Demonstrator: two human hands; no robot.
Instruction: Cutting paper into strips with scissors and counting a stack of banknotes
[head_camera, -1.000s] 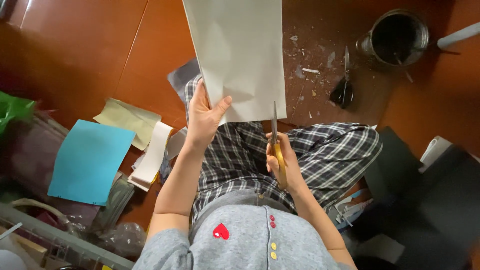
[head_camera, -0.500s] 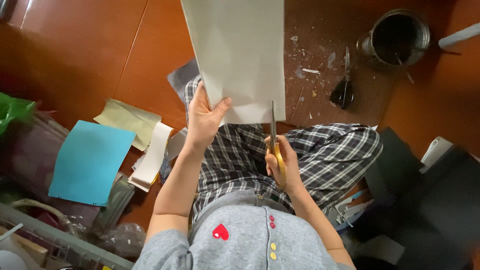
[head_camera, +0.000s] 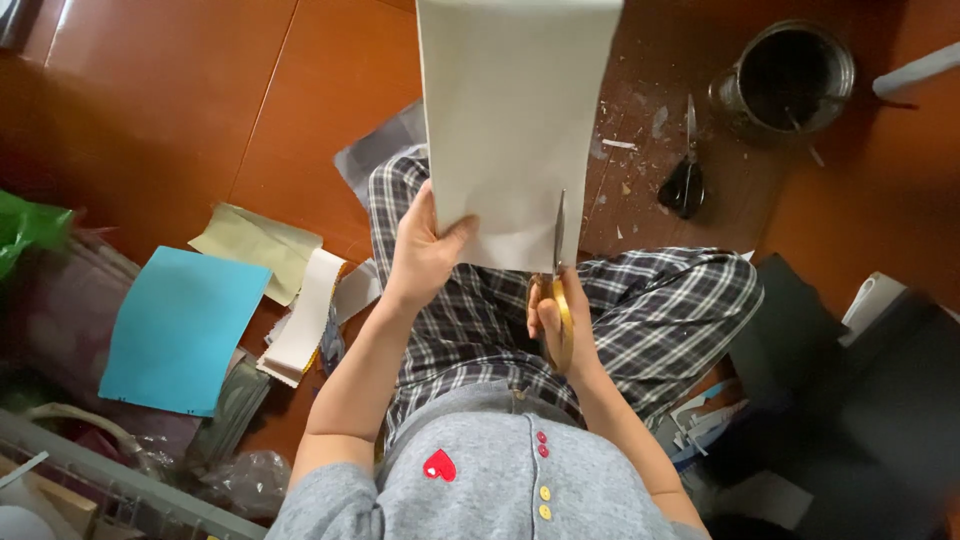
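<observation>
Scissors (head_camera: 559, 262) have bitten further up into the white sheet (head_camera: 515, 120) than a second ago. Right hand (head_camera: 553, 322) grips their yellow handles over the lap; left hand (head_camera: 422, 250) pinches the sheet's lower edge. Beyond, black scissors (head_camera: 686, 180) lie on the floor (head_camera: 200, 90).

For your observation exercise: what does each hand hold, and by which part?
The left hand grips the pale sheet at its lower left corner; the right hand holds yellow-handled scissors by the handles, blades in the sheet's bottom edge.
</observation>
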